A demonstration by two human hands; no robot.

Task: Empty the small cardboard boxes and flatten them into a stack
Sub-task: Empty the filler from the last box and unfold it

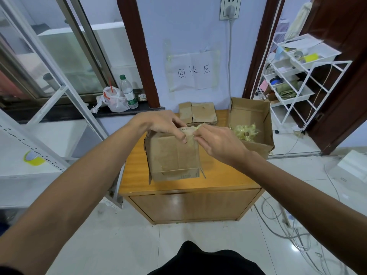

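Observation:
A small closed cardboard box stands on the wooden cabinet top. My left hand grips the box's top far edge, thumb pressed on its near face. My right hand pinches a strip of clear yellowish tape at the box's top right corner, partly peeled from the cardboard. Behind the box lies a stack of flattened cardboard boxes against the wall. To the right stands a larger open cardboard box holding crumpled yellowish tape scraps.
A plastic bottle and a white bag sit on the window ledge at left. A white wire rack with trays stands at right. Cables trail on the tiled floor. A yellow tape roll lies on the left shelf.

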